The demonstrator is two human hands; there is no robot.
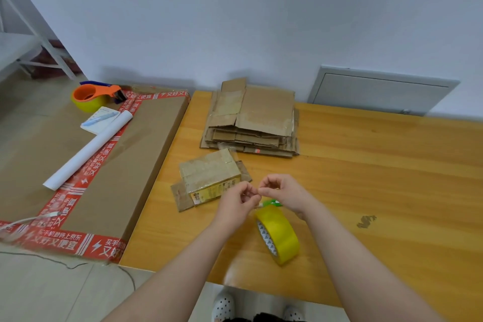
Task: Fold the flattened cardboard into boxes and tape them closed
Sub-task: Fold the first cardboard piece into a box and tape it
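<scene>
Head view of the taping step. The left hand (pixel 239 200) and right hand (pixel 283 191) meet above the near part of the table (pixel 379 178), fingers curled and fingertips touching one another in a double pinch. What they pinch cannot be told; a loose end of clear yellowish tape is the likely candidate. The roll (pixel 278 234) stands on edge just below the hands, gripped by neither. A green item (pixel 273 202), too hidden to name, lies under the right hand.

The box (pixel 211 178) lies just left of the hands, folded up and shiny with tape on top, one flap still spread flat at its near end. The stack (pixel 253 120) of flattened cardboard waits behind it by the wall, so most of the task appears to remain.

To do this step well:
- Free the tape end with a nail and keep it flat so that it does not fold back on itself.
- Steady the roll with one hand before pulling, since on edge it may roll off the near side of the table.
- Close the spread flap first, then lay the strip along the seam and press from the middle outward.

At far left, off the table, a dispenser (pixel 96 95) sits on a large carton (pixel 125 154)
</scene>
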